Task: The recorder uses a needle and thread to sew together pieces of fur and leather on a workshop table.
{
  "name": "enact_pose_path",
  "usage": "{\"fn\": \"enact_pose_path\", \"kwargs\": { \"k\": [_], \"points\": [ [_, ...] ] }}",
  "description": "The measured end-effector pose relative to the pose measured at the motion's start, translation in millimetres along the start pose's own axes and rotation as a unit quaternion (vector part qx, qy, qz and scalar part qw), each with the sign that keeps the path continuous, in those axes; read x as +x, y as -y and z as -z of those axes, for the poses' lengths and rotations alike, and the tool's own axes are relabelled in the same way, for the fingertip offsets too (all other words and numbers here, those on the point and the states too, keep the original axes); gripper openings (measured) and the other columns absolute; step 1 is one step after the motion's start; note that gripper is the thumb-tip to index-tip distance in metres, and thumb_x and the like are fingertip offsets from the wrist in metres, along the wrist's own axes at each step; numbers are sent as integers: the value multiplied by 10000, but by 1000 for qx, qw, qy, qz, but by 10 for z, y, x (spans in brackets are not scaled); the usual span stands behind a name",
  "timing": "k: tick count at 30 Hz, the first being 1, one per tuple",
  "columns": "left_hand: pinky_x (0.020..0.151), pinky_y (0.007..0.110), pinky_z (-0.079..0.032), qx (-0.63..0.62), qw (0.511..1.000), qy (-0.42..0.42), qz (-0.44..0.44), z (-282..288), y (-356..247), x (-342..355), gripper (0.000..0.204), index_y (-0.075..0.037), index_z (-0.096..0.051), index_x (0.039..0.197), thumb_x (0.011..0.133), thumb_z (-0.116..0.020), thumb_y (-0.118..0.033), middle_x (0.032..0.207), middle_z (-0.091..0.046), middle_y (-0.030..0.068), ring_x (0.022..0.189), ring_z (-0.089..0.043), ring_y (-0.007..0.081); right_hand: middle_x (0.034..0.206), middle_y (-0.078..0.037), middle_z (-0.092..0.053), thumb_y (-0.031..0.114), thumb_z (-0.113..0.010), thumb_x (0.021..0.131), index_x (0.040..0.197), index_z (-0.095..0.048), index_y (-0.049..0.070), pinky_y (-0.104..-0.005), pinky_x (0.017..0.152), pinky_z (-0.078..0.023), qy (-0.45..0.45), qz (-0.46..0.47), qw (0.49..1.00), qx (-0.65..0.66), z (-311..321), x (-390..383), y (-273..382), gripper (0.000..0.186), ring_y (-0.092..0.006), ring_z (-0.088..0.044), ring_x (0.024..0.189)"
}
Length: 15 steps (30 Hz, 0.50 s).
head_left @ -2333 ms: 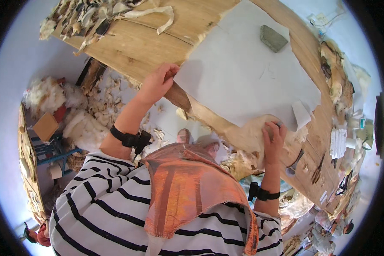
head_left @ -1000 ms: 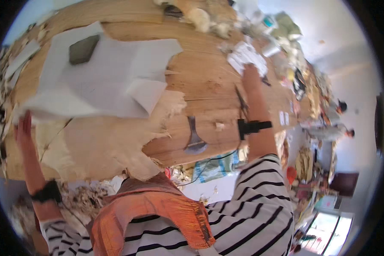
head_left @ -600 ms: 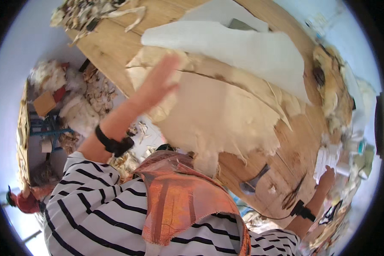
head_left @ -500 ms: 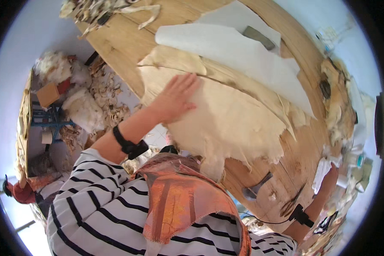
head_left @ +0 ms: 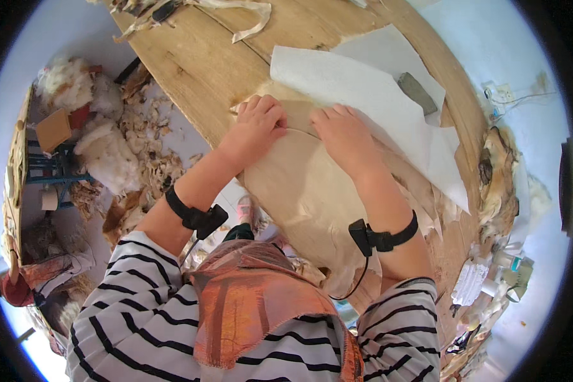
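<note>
A pale cream hide lies spread on the wooden table in front of me, with a long fold or overlapping edge running across its far part. My left hand rests on that edge at the left, fingers bent and thumb close to them, pinching the hide. To its right, my right hand has its fingers curled down on the same edge. What lies under the fingertips is mostly hidden. Just beyond the hide sits a white sheet, with a grey-green flat block on it.
The wooden table has fur scraps at its far left corner. Furry pelts and a white cloth lie along the right side. Fleece and hide scraps are heaped on the floor at the left, near a blue stand.
My right hand has come from the white cloth at the far right onto the hide. My left hand has gone from lying flat to curled fingers at the hide's edge.
</note>
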<state>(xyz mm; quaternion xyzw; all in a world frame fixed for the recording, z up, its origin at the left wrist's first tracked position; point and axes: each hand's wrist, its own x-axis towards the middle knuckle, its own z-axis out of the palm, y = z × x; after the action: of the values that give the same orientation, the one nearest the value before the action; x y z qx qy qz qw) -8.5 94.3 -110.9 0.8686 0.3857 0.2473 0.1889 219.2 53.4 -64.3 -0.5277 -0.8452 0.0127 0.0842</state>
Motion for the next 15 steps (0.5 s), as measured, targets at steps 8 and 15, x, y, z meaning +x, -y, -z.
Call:
{"fn": "enact_pose_path", "kwargs": {
  "k": [8,15],
  "points": [
    [1011,434,-357,-60,998,-29,11,-15,4,4,315,-143,-639,1136,837,-734,-116,1217,-564,61,1158,-500,301,918,-99,-699,154,-573,962,1019,-615,101,-444,827,-505,55,-74,988,121,-142,167,-73,88,-327,-645,945],
    [1029,438,-346,-80,996,32,25,40,10,22,358,-192,-648,1171,830,-741,-133,1258,-556,45,1186,-499,298,856,-96,-682,201,-693,901,1025,-611,108,-447,757,-500,17,-109,958,264,-89,51,8,175,-341,-645,873]
  ]
}}
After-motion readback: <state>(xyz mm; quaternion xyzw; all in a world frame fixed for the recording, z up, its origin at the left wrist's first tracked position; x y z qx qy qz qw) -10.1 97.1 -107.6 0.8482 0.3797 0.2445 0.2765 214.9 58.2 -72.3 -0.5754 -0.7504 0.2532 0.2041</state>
